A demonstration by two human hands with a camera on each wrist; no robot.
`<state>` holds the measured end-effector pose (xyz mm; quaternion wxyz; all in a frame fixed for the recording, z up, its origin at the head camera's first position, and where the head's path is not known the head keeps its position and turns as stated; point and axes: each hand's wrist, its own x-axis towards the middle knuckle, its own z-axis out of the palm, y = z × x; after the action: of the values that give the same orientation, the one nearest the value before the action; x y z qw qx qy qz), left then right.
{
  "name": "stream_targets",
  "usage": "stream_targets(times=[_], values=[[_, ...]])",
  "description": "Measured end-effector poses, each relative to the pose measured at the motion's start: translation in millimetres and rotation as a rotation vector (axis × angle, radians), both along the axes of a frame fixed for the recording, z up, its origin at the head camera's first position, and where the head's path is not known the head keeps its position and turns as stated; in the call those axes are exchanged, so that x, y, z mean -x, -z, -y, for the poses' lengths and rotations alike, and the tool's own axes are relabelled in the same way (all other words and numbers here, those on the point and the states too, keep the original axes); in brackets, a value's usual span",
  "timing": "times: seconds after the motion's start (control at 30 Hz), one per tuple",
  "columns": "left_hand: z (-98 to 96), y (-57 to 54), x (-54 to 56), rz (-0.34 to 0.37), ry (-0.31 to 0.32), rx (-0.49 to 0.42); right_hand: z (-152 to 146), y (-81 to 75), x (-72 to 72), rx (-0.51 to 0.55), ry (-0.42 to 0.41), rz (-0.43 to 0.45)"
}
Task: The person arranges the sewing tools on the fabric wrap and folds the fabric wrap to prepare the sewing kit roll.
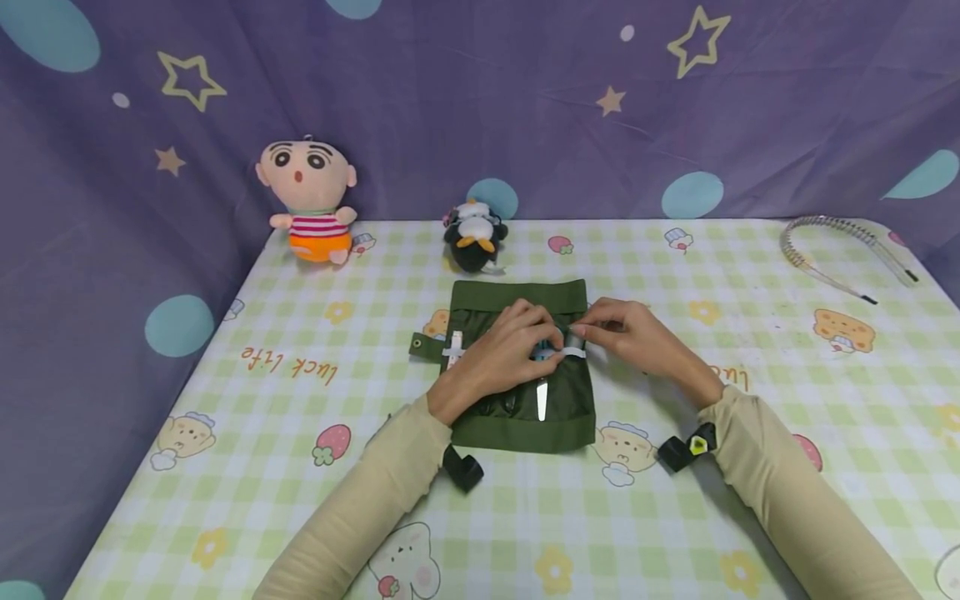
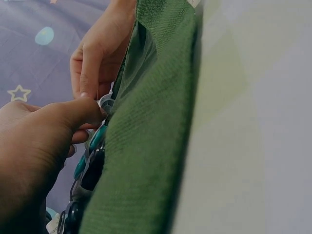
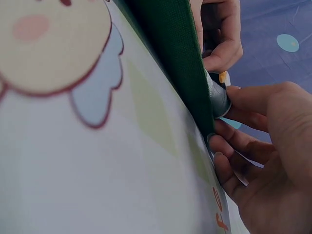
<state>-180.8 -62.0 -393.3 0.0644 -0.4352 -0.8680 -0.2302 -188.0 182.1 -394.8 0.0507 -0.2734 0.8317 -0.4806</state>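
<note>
A dark green fabric pouch (image 1: 517, 433) lies spread flat, with small tools held along a white elastic strap (image 1: 574, 352). My left hand (image 1: 517, 346) reaches over its middle; thumb and forefinger pinch the strap, also seen in the left wrist view. At the pouch's right edge, my right hand (image 1: 626, 333) pinches a short grey cylinder (image 3: 219, 100) at its end. The cylinder sits partly under the strap. A silver blade (image 1: 542, 402) points down below the left hand, near teal handles (image 2: 97, 139). A white stick-like tool (image 1: 455, 346) is at the left end.
A snap tab (image 1: 426, 346) sticks out left of the pouch. Behind it lies a penguin plush (image 1: 474, 237); a boy doll (image 1: 309, 204) sits at the back left. A headband (image 1: 832, 229) lies at the back right. The checked tablecloth (image 1: 300, 333) meets a purple curtain (image 1: 450, 100).
</note>
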Motion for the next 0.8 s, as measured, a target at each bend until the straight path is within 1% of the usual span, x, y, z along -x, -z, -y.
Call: stream_targets(times=[0.1, 0.33, 0.53, 0.63, 0.8], values=[[0.4, 0.1, -0.2, -0.003, 0.000, 0.001, 0.1, 0.6, 1.1, -0.001, -0.016, -0.008], [0.0, 0.3, 0.3, 0.018, 0.002, 0.007, 0.6, 1.0, 2.7, -0.015, -0.033, -0.002], [0.4, -0.2, -0.1, 0.032, -0.002, 0.005, 0.8, 2.9, 3.3, -0.043, 0.005, 0.042], [1.0, -0.2, 0.0, 0.041, -0.001, 0.002, 0.3, 3.5, 2.9, -0.031, 0.009, 0.061], [2.0, -0.4, 0.1, 0.052, 0.002, 0.004, -1.1, 4.7, 3.3, 0.008, -0.022, 0.063]])
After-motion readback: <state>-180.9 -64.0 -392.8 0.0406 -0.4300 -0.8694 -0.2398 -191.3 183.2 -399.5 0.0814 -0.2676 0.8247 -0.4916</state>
